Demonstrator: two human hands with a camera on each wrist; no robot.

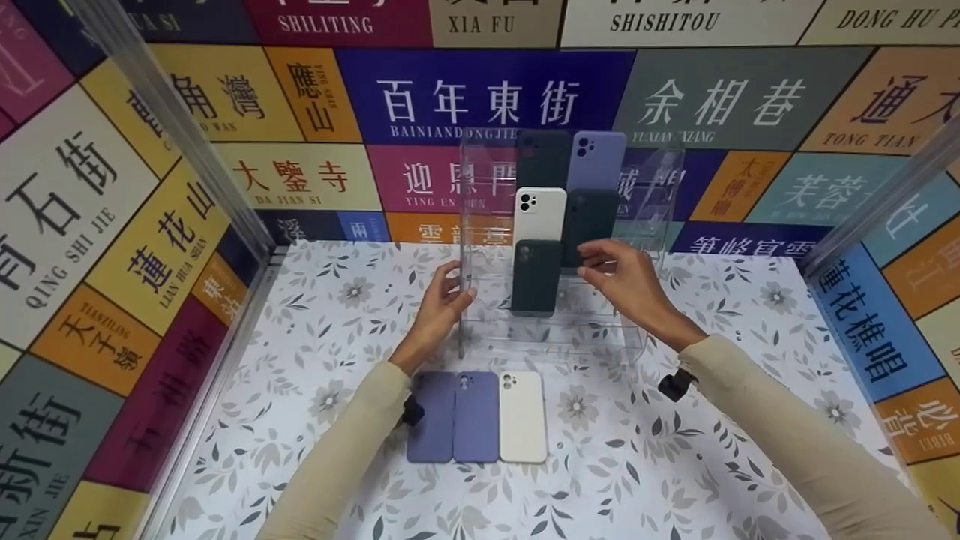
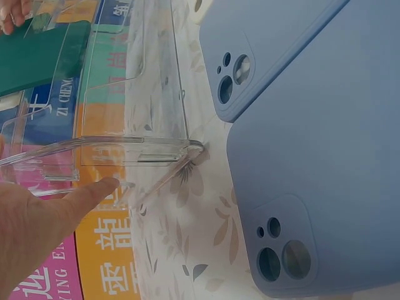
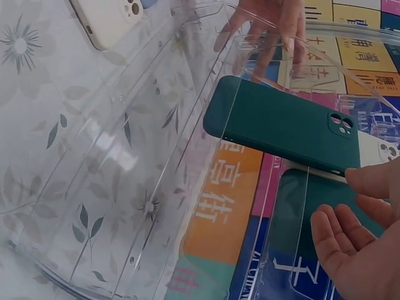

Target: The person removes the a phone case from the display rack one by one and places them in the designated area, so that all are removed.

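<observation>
A clear acrylic tiered stand (image 1: 487, 341) holds several phone cases. On it are a cream case (image 1: 540, 214), a dark green case (image 1: 534, 277) in front, another dark green case (image 1: 600, 214) to the right, a lilac case (image 1: 600, 159) and a dark case (image 1: 544, 157) at the top. My left hand (image 1: 439, 307) rests its fingers at the stand's left side panel, the thumb (image 2: 94, 194) straight along it. My right hand (image 1: 622, 281) is at the lower edge of the right green case, fingers loosely bent, thumb tip overlapping the front green case (image 3: 287, 128) in the right wrist view.
In front of the stand, two lilac cases (image 1: 476, 420) and a cream case (image 1: 523, 420) lie side by side on the floral tabletop (image 1: 337, 465). My left sleeve (image 1: 337, 450) crosses beside them. Panels with printed street names (image 1: 487, 90) enclose the back and sides.
</observation>
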